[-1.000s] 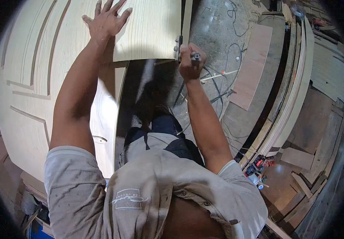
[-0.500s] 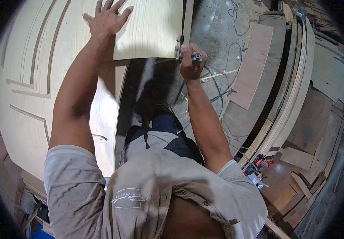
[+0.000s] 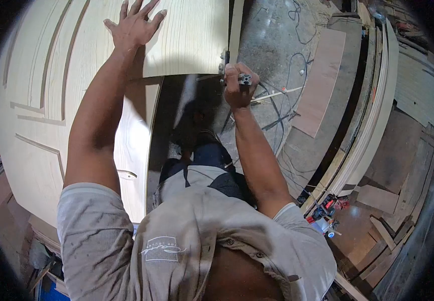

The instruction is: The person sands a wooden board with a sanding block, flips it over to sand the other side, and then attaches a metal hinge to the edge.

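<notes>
My left hand (image 3: 134, 27) lies flat with fingers spread on a large pale wooden panel (image 3: 187, 37), which has grooved rectangular lines on its left part. At the panel's right edge, near the corner closest to me, my right hand (image 3: 240, 85) is wrapped round a small metal hand tool (image 3: 245, 79). A grey, squarish, slotted end of it shows between thumb and fingers. Its dark, narrow front part lies along the panel edge, and I cannot tell its exact kind.
Below the panel stands another pale board (image 3: 134, 130). Cables (image 3: 279, 118) and thin strips lie on the concrete floor to the right. Farther right are a pinkish board (image 3: 322, 83), long stacked boards (image 3: 372, 120), wood offcuts (image 3: 385, 233) and a red and blue power tool (image 3: 325, 213).
My right hand has moved a little toward me along the panel edge with the metal tool. My left hand stays in place on the panel.
</notes>
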Action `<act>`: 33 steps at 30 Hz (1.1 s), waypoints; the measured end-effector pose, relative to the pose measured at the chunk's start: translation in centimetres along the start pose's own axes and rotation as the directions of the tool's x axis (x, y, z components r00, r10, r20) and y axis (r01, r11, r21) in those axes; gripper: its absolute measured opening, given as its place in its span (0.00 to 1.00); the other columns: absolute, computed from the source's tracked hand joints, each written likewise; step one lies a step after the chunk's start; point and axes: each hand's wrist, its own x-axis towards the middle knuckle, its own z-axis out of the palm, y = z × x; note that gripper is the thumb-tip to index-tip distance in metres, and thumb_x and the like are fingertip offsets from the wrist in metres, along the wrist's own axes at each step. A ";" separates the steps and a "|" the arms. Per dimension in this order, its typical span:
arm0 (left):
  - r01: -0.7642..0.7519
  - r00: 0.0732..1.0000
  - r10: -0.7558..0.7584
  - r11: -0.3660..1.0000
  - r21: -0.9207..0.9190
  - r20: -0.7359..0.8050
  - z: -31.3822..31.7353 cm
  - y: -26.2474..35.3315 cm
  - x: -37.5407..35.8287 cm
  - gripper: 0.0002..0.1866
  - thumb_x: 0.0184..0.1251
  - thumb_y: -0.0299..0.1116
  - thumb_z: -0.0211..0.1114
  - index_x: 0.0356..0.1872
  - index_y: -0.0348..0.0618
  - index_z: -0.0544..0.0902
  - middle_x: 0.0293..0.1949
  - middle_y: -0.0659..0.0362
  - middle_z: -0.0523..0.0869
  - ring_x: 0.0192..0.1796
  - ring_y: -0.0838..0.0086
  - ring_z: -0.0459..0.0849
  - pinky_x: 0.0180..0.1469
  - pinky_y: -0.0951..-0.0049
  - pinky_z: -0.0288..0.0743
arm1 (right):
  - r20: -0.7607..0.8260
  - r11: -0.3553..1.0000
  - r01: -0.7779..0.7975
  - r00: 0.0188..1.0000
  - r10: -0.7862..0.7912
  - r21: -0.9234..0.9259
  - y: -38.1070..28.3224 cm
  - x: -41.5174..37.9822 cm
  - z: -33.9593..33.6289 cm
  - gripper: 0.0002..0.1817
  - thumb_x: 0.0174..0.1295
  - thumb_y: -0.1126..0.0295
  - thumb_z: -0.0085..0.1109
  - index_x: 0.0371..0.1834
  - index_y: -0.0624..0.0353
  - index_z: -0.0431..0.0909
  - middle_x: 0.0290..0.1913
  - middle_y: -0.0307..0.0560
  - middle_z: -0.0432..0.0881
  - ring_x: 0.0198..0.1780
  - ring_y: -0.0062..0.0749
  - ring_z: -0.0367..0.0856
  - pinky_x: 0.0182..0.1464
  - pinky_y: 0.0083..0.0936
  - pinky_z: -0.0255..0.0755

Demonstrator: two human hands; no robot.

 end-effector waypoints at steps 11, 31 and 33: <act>0.008 1.000 -0.008 1.000 0.010 -0.021 0.3 0.0 0.2 0.35 0.74 0.69 0.45 0.79 0.73 0.65 0.83 0.63 0.56 0.85 0.54 0.48 0.77 0.21 0.34 | 0.029 0.996 -0.087 0.996 0.087 0.018 0.1 -10.9 -2.6 0.22 0.66 0.65 0.62 0.15 0.59 0.68 0.13 0.47 0.67 0.14 0.39 0.70 0.21 0.35 0.63; -0.123 0.960 0.155 0.981 0.148 -0.233 5.8 -3.2 2.5 0.35 0.72 0.75 0.42 0.78 0.85 0.62 0.84 0.67 0.53 0.86 0.56 0.45 0.74 0.17 0.31 | 0.312 0.792 -0.594 0.787 0.533 0.144 8.8 8.4 1.4 0.17 0.56 0.59 0.78 0.41 0.59 0.88 0.33 0.39 0.86 0.34 0.23 0.82 0.41 0.25 0.77; -0.116 0.965 0.150 0.980 0.163 -0.216 5.8 -3.2 2.6 0.34 0.73 0.74 0.44 0.78 0.85 0.62 0.84 0.68 0.54 0.86 0.56 0.45 0.74 0.17 0.32 | 0.306 0.815 -0.555 0.814 0.493 0.165 9.3 11.5 1.9 0.15 0.57 0.60 0.78 0.40 0.59 0.88 0.32 0.39 0.87 0.34 0.23 0.82 0.41 0.25 0.77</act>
